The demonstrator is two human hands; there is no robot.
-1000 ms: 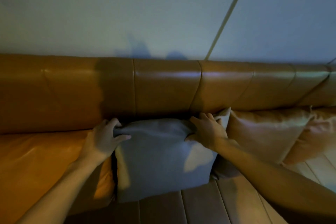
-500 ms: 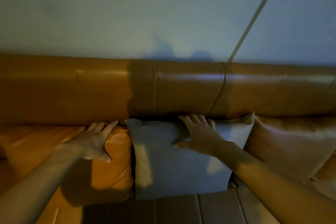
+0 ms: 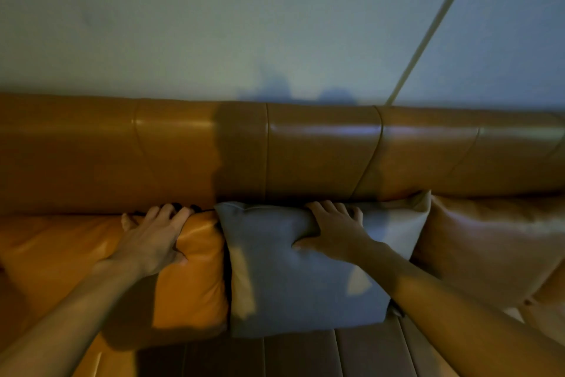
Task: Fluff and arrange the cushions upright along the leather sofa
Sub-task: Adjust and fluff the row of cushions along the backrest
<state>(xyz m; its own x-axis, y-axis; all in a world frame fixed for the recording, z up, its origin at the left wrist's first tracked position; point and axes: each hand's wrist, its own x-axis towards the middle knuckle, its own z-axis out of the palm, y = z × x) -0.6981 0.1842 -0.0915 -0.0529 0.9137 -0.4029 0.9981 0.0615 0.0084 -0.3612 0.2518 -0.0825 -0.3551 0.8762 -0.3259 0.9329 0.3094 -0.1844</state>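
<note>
**Standing my 2 cushions up straight**

The leather sofa [image 3: 321,150] is the biggest thing here. Its long brown back runs from side to side, and the wall is behind it. The cushions lean on that back in a row.

On the far right sits a tan cushion [image 3: 489,248]. It looks puffy and already upright. Next to it, touching, is the grey cushion [image 3: 290,278]. Touching that one on the other side is the orange cushion [image 3: 189,269].

My right hand [image 3: 333,233] lies on the top edge of the grey cushion. The fingers are bent over the top and the thumb presses the front, so I am squeezing the edge. My left hand [image 3: 153,239] does the same on the top of the orange cushion, fingers hooked behind and thumb in front.

I think I am setting these 2 straight now. To do it well, I should pull each top edge up and push it back until it rests flat on the sofa back. I should keep both tops level. A soft pat on the fronts would puff them up. If I let go too fast, they might flop forward.
</note>
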